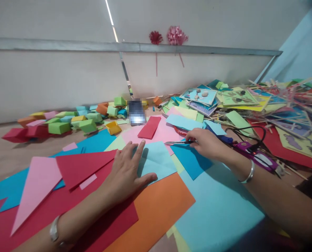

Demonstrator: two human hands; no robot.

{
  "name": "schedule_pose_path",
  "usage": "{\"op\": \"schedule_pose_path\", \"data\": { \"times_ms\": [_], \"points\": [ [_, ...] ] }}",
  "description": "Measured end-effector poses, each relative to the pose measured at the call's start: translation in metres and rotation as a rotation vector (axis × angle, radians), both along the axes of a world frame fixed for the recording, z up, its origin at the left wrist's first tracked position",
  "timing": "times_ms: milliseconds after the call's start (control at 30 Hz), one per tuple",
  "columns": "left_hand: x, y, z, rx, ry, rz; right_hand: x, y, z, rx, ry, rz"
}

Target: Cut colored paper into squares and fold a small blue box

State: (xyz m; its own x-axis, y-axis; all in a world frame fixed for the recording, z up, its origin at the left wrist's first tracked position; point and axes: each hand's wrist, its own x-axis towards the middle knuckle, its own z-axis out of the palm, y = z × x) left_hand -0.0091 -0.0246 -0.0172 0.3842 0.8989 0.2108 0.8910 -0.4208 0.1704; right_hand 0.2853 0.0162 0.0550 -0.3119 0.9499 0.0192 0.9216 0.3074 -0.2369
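Pale blue paper (pixel 159 159) lies at two o'clock from the left hand (pixel 126 170), whose fingers are spread; right hand (pixel 204 142), at eight o'clock from it the paper, pinches a blade (pixel 177 142).

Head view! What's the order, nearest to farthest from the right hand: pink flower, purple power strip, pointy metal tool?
1. Pointy metal tool: in the right hand
2. Purple power strip: to its right
3. Pink flower: far back, at the rail

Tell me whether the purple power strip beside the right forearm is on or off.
The purple power strip appears on: a small orange-red light glows beside the black plug.
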Motion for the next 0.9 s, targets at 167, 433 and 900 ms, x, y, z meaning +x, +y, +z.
{"op": "schedule_pose_path", "data": {
  "times_ms": [167, 433, 900],
  "points": [
    [-0.002, 0.0, -0.001, 0.04, -0.003, -0.017, 0.002, 0.0, 0.001, 0.01, -0.006, -0.016],
    [0.003, -0.003, -0.001, 0.021, 0.091, 0.025, 0.004, -0.003, 0.01, 0.045, 0.017, -0.013],
    [0.001, -0.001, -0.007, 0.041, 0.118, 0.016, 0.002, -0.002, 0.008, -0.015, 0.014, 0.061]
  ]
}}
